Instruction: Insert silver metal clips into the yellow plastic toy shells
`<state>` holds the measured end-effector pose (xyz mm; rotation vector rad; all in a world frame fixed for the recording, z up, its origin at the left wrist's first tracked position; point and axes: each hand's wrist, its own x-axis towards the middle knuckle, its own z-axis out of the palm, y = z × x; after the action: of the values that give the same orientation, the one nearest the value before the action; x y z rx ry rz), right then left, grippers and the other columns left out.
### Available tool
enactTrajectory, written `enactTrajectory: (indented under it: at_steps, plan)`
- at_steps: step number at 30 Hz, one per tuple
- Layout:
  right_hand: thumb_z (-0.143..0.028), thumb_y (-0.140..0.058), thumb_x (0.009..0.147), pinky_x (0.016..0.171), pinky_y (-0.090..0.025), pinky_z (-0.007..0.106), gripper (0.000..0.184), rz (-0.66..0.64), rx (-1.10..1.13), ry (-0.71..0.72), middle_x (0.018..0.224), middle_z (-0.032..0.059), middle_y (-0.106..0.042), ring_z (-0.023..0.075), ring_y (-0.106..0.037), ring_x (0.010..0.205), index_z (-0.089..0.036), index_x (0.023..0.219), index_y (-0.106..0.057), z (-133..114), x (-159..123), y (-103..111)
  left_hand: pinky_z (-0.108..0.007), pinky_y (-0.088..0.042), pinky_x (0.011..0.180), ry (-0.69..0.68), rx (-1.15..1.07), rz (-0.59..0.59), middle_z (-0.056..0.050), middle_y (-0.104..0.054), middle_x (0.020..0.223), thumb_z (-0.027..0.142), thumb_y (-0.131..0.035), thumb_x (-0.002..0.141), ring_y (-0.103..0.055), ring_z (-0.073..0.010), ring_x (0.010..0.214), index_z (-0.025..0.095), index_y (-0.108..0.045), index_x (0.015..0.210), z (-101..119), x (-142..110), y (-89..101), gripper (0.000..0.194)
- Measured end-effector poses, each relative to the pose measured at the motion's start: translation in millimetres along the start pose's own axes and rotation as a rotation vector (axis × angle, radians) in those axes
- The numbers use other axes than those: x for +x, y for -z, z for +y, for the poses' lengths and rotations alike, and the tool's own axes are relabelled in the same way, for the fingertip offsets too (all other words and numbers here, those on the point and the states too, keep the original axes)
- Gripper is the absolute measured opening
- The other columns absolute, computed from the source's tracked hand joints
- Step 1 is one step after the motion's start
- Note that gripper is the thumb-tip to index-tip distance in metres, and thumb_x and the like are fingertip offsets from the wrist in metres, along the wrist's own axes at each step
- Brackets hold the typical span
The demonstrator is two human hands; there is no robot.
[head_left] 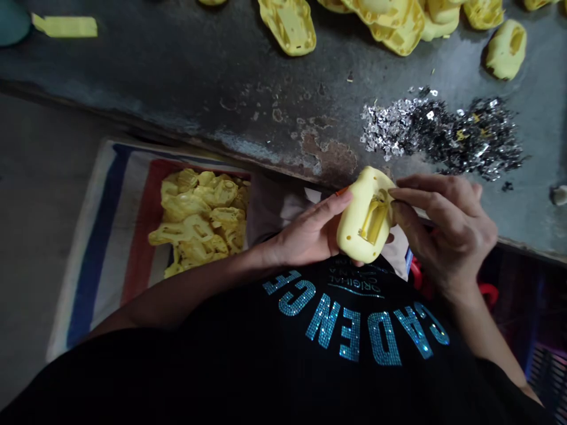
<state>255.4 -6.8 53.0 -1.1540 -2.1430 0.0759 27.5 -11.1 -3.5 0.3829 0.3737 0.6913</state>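
My left hand (312, 233) is wrapped round a yellow plastic shell (354, 215) from its left side, thumb on its upper edge. The shell is tilted, with a long rectangular recess and small round holes facing me. My right hand (447, 221) pinches thumb and fingertips together at the recess's upper right edge. Whatever lies between those fingertips is too small or hidden to make out. Beyond the right hand, a heap of small shiny metal pieces (436, 130) lies on the grey worktable (199, 77).
Several yellow shells lie along the table's far side, among them a single shell half (290, 26) and a rounded shell (507, 50). Below the table's front edge, more yellow parts (199, 215) fill an opening beside a striped sheet (101, 236). A yellow strip (66, 26) lies at far left.
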Motion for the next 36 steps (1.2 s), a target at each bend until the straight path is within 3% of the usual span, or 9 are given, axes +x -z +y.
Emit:
enactTrajectory:
  at_steps: [6, 12, 16, 22, 26, 33, 36]
  plan:
    - [-0.014, -0.081, 0.109, 0.088, -0.049, 0.048, 0.033, 0.016, -0.06, 0.127, 0.131, 0.007, -0.089, 0.0288, -0.078, 0.099, -0.033, 0.135, -0.083, 1, -8, 1, -0.038, -0.072, 0.071, 0.067, -0.04, -0.034, -0.018, -0.085, 0.139, 0.064, -0.069, 0.112, -0.087, -0.0349, 0.113, 0.025, -0.062, 0.168, 3, 0, 1.1, 0.069]
    - [-0.005, -0.079, 0.105, 0.088, -0.053, 0.047, 0.049, 0.002, 0.03, 0.095, 0.131, 0.0073, -0.089, 0.0293, -0.078, 0.102, -0.036, 0.142, -0.084, 0, -14, -2, -0.034, -0.069, 0.069, 0.055, 0.0, -0.072, -0.019, -0.083, 0.143, 0.069, -0.075, 0.108, -0.085, -0.0367, 0.119, 0.025, -0.061, 0.167, -1, 0, 1.5, 0.075]
    - [-0.007, -0.076, 0.105, 0.087, -0.056, 0.048, 0.041, 0.062, 0.132, 0.065, 0.128, 0.0065, -0.089, 0.0283, -0.079, 0.101, -0.035, 0.134, -0.087, 4, -18, -5, -0.031, -0.066, 0.065, 0.069, 0.042, -0.064, -0.018, -0.082, 0.147, 0.072, -0.082, 0.101, -0.086, -0.0379, 0.12, 0.032, -0.058, 0.17, 0, -2, -3.8, 0.083]
    - [-0.011, -0.075, 0.107, 0.084, -0.059, 0.051, 0.047, 0.089, 0.108, 0.055, 0.131, 0.0033, -0.089, 0.0295, -0.081, 0.101, -0.042, 0.141, -0.084, 2, -26, -4, -0.041, -0.071, 0.073, 0.107, 0.098, -0.049, -0.021, -0.083, 0.147, 0.078, -0.086, 0.092, -0.085, -0.0457, 0.127, 0.029, -0.061, 0.17, 3, -3, -11.0, 0.095]
    - [-0.012, -0.077, 0.107, 0.084, -0.058, 0.051, 0.048, 0.083, 0.122, 0.058, 0.13, 0.0037, -0.089, 0.0306, -0.081, 0.102, -0.044, 0.143, -0.084, 2, -29, -2, -0.032, -0.065, 0.062, 0.089, 0.1, -0.09, -0.02, -0.085, 0.142, 0.078, -0.082, 0.097, -0.087, -0.0421, 0.12, 0.03, -0.06, 0.171, 1, -3, -11.2, 0.09]
    - [-0.011, -0.078, 0.106, 0.088, -0.058, 0.052, 0.051, 0.071, 0.108, 0.13, 0.13, 0.0025, -0.09, 0.0313, -0.082, 0.104, -0.044, 0.144, -0.083, 6, -31, 0, -0.036, -0.069, 0.067, 0.054, 0.133, -0.067, -0.02, -0.085, 0.14, 0.082, -0.077, 0.102, -0.086, -0.0416, 0.123, 0.029, -0.056, 0.174, -1, -7, -12.2, 0.092]
    - [-0.011, -0.078, 0.105, 0.088, -0.062, 0.053, 0.042, 0.082, 0.168, 0.08, 0.126, 0.0026, -0.09, 0.0306, -0.082, 0.102, -0.042, 0.132, -0.088, 5, -28, 6, -0.039, -0.07, 0.068, 0.061, 0.124, -0.069, -0.02, -0.086, 0.139, 0.081, -0.079, 0.1, -0.086, -0.0429, 0.122, 0.028, -0.056, 0.174, -1, -8, -13.0, 0.094]
